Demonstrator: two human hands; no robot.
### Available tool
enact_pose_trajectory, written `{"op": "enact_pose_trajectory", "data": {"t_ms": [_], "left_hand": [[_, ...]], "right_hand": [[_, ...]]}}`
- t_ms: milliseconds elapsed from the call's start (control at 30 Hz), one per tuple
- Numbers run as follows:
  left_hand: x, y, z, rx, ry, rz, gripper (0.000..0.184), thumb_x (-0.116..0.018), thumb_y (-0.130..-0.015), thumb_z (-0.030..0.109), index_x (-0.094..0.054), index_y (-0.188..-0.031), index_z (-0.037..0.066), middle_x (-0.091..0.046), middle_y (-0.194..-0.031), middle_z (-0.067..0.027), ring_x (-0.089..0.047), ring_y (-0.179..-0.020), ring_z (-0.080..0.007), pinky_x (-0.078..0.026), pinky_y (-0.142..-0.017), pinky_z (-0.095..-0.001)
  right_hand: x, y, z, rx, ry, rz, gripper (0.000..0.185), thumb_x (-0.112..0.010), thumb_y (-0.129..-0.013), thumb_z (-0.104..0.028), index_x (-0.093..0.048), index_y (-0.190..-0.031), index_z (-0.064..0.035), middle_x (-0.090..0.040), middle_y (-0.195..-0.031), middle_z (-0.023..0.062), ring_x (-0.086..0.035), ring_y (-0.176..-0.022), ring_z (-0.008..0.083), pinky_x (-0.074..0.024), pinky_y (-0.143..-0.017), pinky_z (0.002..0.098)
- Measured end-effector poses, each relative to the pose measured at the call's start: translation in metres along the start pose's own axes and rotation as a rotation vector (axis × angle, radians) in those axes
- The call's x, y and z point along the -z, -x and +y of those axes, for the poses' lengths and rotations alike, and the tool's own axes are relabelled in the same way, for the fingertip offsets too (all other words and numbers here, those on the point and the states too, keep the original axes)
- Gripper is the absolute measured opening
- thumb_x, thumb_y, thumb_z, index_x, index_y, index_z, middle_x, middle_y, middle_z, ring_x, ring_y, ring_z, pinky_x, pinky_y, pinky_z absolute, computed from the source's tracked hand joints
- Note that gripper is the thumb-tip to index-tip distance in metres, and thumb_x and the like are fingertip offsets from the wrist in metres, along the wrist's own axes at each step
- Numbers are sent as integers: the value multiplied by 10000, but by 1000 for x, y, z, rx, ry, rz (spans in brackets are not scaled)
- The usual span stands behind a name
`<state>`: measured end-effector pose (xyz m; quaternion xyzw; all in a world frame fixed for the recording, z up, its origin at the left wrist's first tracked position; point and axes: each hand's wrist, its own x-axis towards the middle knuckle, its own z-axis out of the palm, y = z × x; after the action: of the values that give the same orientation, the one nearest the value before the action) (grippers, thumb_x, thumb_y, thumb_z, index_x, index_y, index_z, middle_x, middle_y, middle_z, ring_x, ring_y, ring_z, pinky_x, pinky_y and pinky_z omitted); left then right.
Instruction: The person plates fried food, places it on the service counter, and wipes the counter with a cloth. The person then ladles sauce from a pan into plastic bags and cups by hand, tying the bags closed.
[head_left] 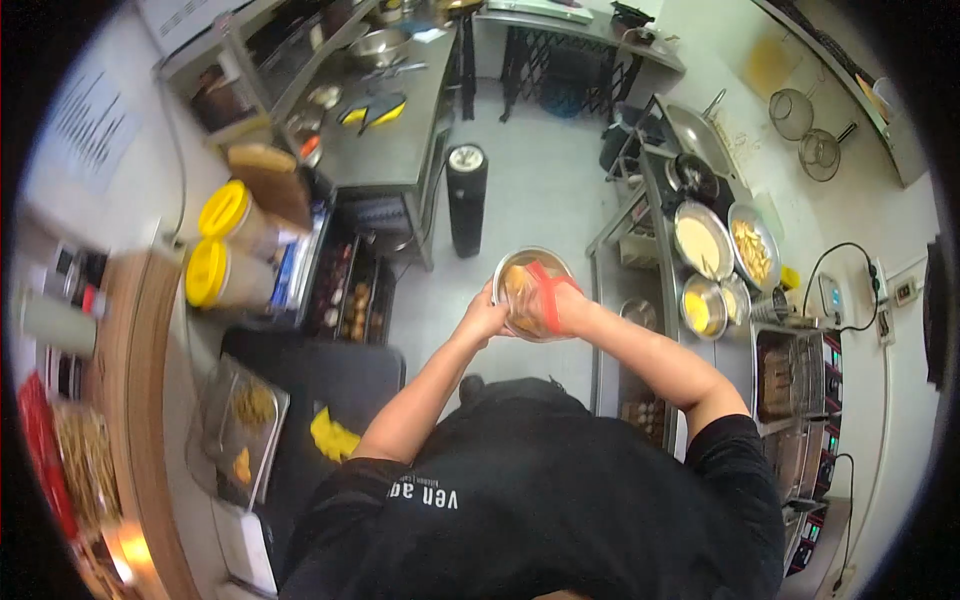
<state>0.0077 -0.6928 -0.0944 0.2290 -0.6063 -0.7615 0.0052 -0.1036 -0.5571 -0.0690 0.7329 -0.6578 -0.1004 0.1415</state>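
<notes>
A round metal bowl (536, 253) is held in front of my body at the centre of the head view, above the floor. My left hand (487, 318) grips its left side, fingers wrapped at the rim. Over the bowl's right part reaches my right hand (562, 306), with clear plastic edged in red (540, 283) around or against it. Whether this plastic is a glove or a bag I cannot tell. Orange-brown food (517, 280) shows inside the bowl. The right fingers are hidden by the plastic and blur.
On the right counter stand a bowl of pale batter (703, 240), a bowl of cut food pieces (752, 250), a bowl of yellow liquid (704, 312) and a fryer basket (790, 370). A black cylindrical bin (466, 200) stands ahead. Yellow-lidded containers (230, 275) and a yellow cloth (333, 436) are left.
</notes>
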Motion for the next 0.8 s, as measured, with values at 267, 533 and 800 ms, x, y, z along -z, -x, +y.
{"op": "enact_pose_trajectory", "data": {"t_ms": [267,533,800], "left_hand": [[-35,-194,99,117,-9,-156,653,-411,-806,-37,-234,-1419,103,-559,-1118,-193,-663,-807,-264,-596,-541,-318],[-52,-413,155,80,40,-75,651,-399,-772,-47,-273,-1397,86,-538,-1149,-197,-659,-833,-300,-602,-565,-333],[-7,-569,254,-23,24,285,526,-454,-827,-4,-337,-1338,35,-565,-1107,-204,-650,-862,-265,-592,-544,-322]], "right_hand": [[-73,-22,188,-197,20,-55,246,-577,-707,-226,-676,-903,-114,-666,-869,62,-625,-878,213,-506,-769,325],[-159,-82,409,-290,-150,-338,234,-593,-708,-213,-687,-891,-99,-653,-965,95,-607,-937,211,-497,-781,345],[-203,-194,609,69,16,-225,283,-460,-906,-220,-562,-1122,-68,-622,-1056,97,-602,-938,205,-499,-817,318]]}}
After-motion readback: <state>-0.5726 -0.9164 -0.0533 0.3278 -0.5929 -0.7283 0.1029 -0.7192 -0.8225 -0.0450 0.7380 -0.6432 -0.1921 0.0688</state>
